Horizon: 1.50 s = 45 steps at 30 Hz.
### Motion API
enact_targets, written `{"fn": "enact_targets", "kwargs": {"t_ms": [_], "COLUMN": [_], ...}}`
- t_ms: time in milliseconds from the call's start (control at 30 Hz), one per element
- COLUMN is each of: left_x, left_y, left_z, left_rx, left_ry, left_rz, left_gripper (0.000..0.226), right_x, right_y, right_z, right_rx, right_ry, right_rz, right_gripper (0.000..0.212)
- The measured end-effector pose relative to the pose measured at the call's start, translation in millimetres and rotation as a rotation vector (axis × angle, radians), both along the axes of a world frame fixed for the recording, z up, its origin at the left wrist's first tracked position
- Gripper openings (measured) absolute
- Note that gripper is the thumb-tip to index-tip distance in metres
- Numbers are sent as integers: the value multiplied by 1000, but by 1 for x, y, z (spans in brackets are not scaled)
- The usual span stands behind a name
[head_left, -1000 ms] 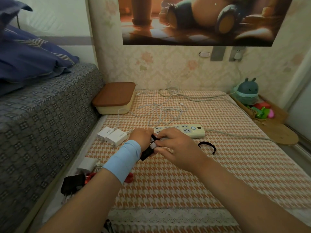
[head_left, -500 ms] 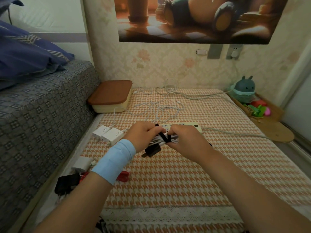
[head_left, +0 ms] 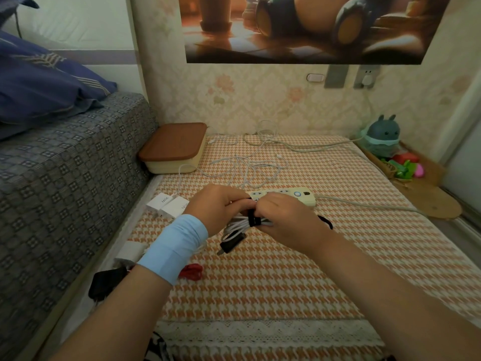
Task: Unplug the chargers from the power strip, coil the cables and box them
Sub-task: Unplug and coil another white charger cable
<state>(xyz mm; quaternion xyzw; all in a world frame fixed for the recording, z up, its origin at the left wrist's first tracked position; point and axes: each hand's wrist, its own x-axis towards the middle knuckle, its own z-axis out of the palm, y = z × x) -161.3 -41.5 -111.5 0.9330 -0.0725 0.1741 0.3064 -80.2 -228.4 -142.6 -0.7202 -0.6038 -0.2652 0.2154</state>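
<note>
Over the checked surface (head_left: 338, 256), a coiled cable (head_left: 238, 225) is clamped in the grip of left hand (head_left: 216, 207) and right hand (head_left: 286, 220); lettering on the chargers (head_left: 169, 204) can't be read.

A white charger (head_left: 159, 203) lies on the surface to the left of the power strip (head_left: 299, 198). Its top face carries small dark print. The print is upside down from this view and reads "90W".

A second white charger (head_left: 173, 209) lies touching the first, on the side nearer the power strip. It too has a short line of dark print on top. The left hand (head_left: 218, 207) covers part of that line, and the letters that show are too small to make out.

Near the right end of the power strip is a round blue symbol (head_left: 296, 194), too small to read.
</note>
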Motion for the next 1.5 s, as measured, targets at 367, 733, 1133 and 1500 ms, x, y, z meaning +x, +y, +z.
{"fn": "enact_targets", "kwargs": {"t_ms": [367, 733, 1133, 1500], "left_x": [0, 3, 12, 22], "left_y": [-4, -10, -18, -35], "left_z": [-4, -12, -24, -45], "left_rx": [-623, -888, -420, -64], "left_ry": [244, 651, 365, 517], "left_rz": [19, -30, 173, 120], "left_gripper": [10, 38, 2, 11], "right_x": [0, -1, -11, -4], "right_y": [3, 6, -11, -5], "right_z": [3, 1, 9, -21], "right_rx": [148, 164, -435, -470], "right_ry": [-188, -258, 893, 842], "right_rz": [13, -111, -295, -410], "right_gripper": [16, 29, 64, 19]}}
